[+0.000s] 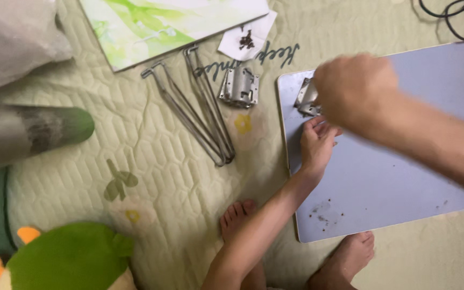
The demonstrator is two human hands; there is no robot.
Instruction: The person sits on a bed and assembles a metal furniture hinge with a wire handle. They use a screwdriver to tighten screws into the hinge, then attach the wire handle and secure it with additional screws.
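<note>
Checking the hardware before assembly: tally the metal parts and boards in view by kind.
Hairpin legs: 2
Metal brackets: 2, one loose on the quilt, one on the grey board at the hands
Boards: 2, grey board and green-patterned board
Total: 6

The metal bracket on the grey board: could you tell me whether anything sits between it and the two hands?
Nothing visible does. The right hand covers part of the metal bracket at the corner of the grey board, and the left hand rests just below it.
</note>
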